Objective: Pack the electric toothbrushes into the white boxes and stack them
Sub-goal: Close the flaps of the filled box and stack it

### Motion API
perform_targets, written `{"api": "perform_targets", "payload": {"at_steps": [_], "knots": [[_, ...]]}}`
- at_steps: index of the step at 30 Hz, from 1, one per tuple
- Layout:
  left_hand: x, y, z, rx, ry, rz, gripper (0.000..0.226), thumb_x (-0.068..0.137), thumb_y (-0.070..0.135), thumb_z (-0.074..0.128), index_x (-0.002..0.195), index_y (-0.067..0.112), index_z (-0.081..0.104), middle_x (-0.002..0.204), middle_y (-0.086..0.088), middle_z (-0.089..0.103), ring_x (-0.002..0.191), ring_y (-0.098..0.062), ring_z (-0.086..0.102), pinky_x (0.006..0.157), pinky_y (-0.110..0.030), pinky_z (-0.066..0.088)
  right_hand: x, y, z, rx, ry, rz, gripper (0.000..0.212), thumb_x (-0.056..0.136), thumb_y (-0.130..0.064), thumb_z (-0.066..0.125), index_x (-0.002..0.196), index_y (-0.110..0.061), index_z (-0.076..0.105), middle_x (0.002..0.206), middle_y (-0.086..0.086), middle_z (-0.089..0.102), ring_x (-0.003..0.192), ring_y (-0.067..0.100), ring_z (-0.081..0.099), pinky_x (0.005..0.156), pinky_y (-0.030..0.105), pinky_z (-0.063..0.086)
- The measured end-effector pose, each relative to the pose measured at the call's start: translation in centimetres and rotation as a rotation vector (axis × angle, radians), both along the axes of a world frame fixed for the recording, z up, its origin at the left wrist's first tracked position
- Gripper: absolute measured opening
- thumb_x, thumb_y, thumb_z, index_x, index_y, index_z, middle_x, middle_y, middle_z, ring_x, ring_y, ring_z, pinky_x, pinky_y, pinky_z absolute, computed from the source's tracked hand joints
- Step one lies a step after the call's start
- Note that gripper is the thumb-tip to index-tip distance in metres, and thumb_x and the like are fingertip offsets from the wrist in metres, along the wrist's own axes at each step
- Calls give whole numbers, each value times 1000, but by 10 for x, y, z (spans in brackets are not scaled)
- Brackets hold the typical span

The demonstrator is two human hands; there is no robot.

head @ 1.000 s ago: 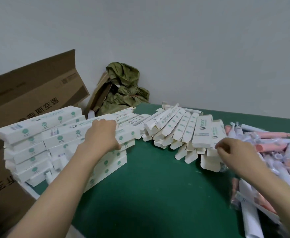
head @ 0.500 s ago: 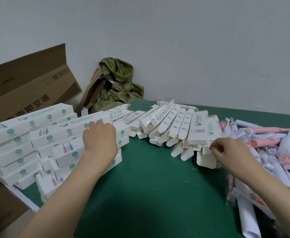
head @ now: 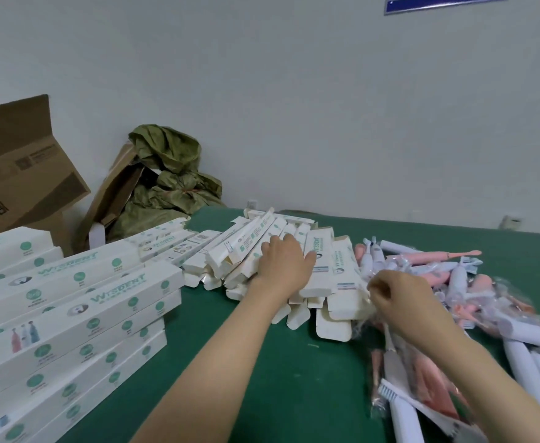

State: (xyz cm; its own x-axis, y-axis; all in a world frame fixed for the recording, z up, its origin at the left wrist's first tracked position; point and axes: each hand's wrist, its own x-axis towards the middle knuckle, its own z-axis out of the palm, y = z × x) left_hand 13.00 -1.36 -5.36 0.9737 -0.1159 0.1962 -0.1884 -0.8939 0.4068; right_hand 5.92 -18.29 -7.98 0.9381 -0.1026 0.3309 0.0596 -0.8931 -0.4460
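Observation:
My left hand [head: 281, 263] lies with its fingers spread on a fanned row of empty white boxes [head: 319, 251] at the middle of the green table [head: 262, 362]. My right hand [head: 399, 298] is curled at the right end of that row, pinching the clear wrap of a toothbrush [head: 390, 350] that runs under my wrist. A heap of pink and white wrapped electric toothbrushes [head: 454, 276] lies to the right. Closed white boxes [head: 80, 314] sit stacked in layers at the left.
A large brown carton [head: 22, 174] stands open behind the stack. A green sack [head: 169, 187] and folded cardboard lean in the corner against the grey wall. More white toothbrushes [head: 518, 362] lie at the table's right front.
My left hand left the stack of closed boxes and moved right onto the fanned empty boxes. My right hand stayed curled at the row's right end. The view tilted up and right.

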Motion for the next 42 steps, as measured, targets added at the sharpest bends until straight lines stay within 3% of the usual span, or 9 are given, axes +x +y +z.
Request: {"api": "perform_targets", "payload": {"at_steps": [8,12,17,19,23,28,34,38,42], "knots": [[19,-19,-20,168,111,-121,55,95,54,35,121,9,52,128,-16,48,121,-33,36,95,-41,32,-1,-3,-5,11,53,0,19,92,-18,48,86,-10,64,80,2,66,70,18,62,73,39,55],[15,-16,-12,9,250,-211,43,87,59,50,94,17,53,96,-1,56,103,-25,49,79,-33,39,-1,0,-5,13,80,-10,19,91,-17,49,84,-8,64,79,4,67,70,21,64,72,40,56],[3,-10,-4,-52,233,-266,38,76,42,72,97,19,51,96,10,50,87,-9,49,69,-22,42,-1,-3,-6,16,91,-41,18,93,-15,49,91,-7,65,85,5,67,74,19,62,74,37,55],[-2,-3,8,-142,122,-347,45,73,31,77,110,24,52,97,15,45,88,-6,46,63,-13,38,0,-4,0,160,25,-67,20,95,-18,50,95,-7,66,82,2,68,70,15,61,70,29,53],[-13,8,29,-283,-79,-632,68,64,24,83,123,35,52,110,25,56,97,13,50,70,0,38,-4,-3,25,1271,72,95,35,94,-37,52,102,-4,61,78,9,73,70,19,68,63,26,58],[-19,9,37,-313,-188,-713,76,63,35,83,129,42,46,122,30,51,108,15,44,81,-3,37,-11,0,38,1696,-26,156,18,93,-24,56,103,-9,61,86,10,74,73,17,71,56,22,56],[-13,15,38,-672,-182,-678,83,48,40,91,119,41,48,118,23,56,111,9,51,90,-9,42,-14,4,45,2004,40,184,27,92,-24,59,101,1,61,82,20,71,68,25,72,52,28,57],[-20,5,40,-868,-196,-811,57,58,37,83,107,34,55,109,17,66,106,-3,61,84,-18,50,-6,20,54,2093,85,289,33,92,-26,58,107,3,59,90,23,71,73,28,72,63,34,60],[-22,7,54,-1205,-538,-584,39,79,23,73,110,32,51,98,18,64,95,-1,62,80,-18,49,11,36,84,1769,253,297,50,91,-51,50,86,-2,54,59,10,64,46,18,61,47,23,54]]}}
